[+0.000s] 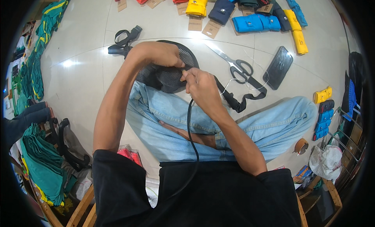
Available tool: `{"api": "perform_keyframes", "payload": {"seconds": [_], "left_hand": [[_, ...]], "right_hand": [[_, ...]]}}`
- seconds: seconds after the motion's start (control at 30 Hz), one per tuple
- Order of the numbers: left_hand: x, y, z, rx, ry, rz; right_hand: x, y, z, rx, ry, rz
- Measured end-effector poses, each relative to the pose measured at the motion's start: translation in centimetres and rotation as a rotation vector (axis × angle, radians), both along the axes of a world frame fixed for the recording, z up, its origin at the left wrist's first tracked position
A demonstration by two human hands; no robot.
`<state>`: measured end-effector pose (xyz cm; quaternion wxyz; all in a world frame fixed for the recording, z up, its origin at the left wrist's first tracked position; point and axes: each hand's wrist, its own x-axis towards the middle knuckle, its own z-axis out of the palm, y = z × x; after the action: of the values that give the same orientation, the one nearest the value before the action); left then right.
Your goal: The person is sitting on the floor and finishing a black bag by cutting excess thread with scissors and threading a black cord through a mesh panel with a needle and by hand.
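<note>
A black mesh bag [168, 76] with a dark curved edge lies in front of my crossed legs. Black straps with a buckle [136, 32] extend from its far left, and another black strap [254, 95] trails off to the right. My left hand [164, 55] bends over the bag, closed on its mesh. Close beside its fingertips, my right hand [201, 86] is closed in a pinch near the bag's edge; whatever sits between those fingers is too small to make out. Scissors [230, 63] with dark handles rest on the floor beyond my right hand.
A black phone [278, 67] lies right of the scissors, with a white cord [250, 86] nearby. Rolled pouches in yellow [196, 4], blue [250, 23] and other colours, several with brown tags, line the far floor. Green cloth [41, 160] is piled at left. A black cable [190, 129] crosses my lap.
</note>
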<state>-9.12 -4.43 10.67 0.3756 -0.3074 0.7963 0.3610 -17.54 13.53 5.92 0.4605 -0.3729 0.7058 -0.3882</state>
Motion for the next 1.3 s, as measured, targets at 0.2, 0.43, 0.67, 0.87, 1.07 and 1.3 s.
{"api": "perform_keyframes", "payload": {"seconds": [0.2,0.43,0.67,0.87,1.07,1.3], "left_hand": [[1.3,-0.7,-0.8,0.187,0.180,0.070],[2.1,-0.2,0.0,0.175,0.255,0.156],[2.6,0.5,0.8,0.171,0.302,0.115],[3.1,1.5,0.7,0.061,0.407,0.158],[3.2,1.5,-0.6,0.107,0.401,0.433],[1.8,0.8,-0.6,0.122,0.217,0.345]], "right_hand": [[-0.2,0.0,0.1,-0.005,-0.003,-0.007],[0.5,0.1,-0.3,-0.103,0.108,-0.056],[-0.3,-0.1,0.9,0.018,-0.063,-0.047],[-1.1,0.1,1.3,0.072,-0.348,-0.065],[-1.0,-0.1,1.1,0.075,-0.433,-0.106],[-0.6,-0.2,1.0,0.066,-0.431,-0.125]]}}
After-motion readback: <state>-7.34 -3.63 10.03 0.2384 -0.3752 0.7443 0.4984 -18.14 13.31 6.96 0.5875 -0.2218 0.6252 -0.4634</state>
